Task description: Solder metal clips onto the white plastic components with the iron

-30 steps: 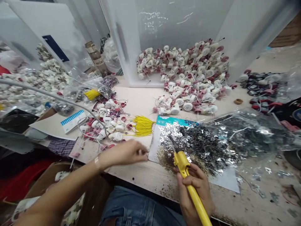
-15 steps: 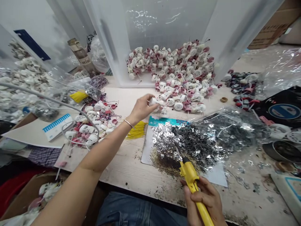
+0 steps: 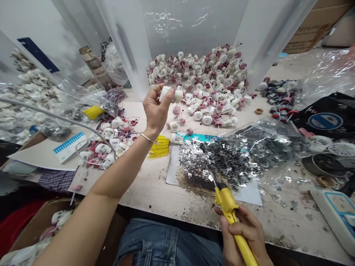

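My left hand (image 3: 155, 111) is raised over the table with its fingers closed around a small white plastic housing (image 3: 165, 94). It is in front of a heap of white parts with pink discs and thin wires (image 3: 199, 74). My right hand (image 3: 244, 232) grips the yellow handle of a soldering iron (image 3: 227, 203). The iron's metal tip points up and left, over a pile of small shiny metal pieces (image 3: 191, 159) and darker ones (image 3: 226, 159). Below my left hand, a white part (image 3: 176, 138) lies at the edge of a teal-topped card.
Yellow wires (image 3: 159, 147) lie left of the pile. More wired white and pink parts (image 3: 111, 142) sit beneath a looping grey cable. A translucent bin (image 3: 122, 44) stands behind. To the right are a plastic bag of metal pieces (image 3: 271, 147), a dark round tin (image 3: 318, 165) and a white-blue device (image 3: 332, 210).
My left hand has moved up and left from the front of the heap, with a white housing in its fingers. My right hand keeps the soldering iron in nearly the same place.
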Demonstrator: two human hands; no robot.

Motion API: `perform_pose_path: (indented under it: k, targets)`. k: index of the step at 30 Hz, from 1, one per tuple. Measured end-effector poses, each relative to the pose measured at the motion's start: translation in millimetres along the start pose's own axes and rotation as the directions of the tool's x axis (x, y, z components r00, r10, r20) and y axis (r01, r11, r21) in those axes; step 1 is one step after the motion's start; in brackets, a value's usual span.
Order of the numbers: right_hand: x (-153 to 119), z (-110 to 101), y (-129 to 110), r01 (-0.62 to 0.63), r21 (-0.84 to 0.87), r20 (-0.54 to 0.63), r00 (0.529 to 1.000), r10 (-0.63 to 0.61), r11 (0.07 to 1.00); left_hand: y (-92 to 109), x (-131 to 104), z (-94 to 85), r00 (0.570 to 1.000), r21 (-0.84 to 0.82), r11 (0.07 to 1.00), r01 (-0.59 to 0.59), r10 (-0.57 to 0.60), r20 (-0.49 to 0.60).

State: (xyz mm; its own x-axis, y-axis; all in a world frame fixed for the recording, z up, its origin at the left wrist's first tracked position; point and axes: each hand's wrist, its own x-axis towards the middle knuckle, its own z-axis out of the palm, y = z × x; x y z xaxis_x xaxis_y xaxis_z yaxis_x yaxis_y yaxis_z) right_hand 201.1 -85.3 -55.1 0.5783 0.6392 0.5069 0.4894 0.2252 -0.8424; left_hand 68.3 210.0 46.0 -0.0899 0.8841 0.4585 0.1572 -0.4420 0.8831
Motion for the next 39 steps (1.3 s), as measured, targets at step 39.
perform_pose_path:
  k: [39]
  targets:
    - [13.8,20.7,24.4,0.302,-0.073,0.292,0.918,-0.269,0.951,20.1,-165.9,-98.2,0.664,0.633,0.720,-0.285,-0.328,0.672]
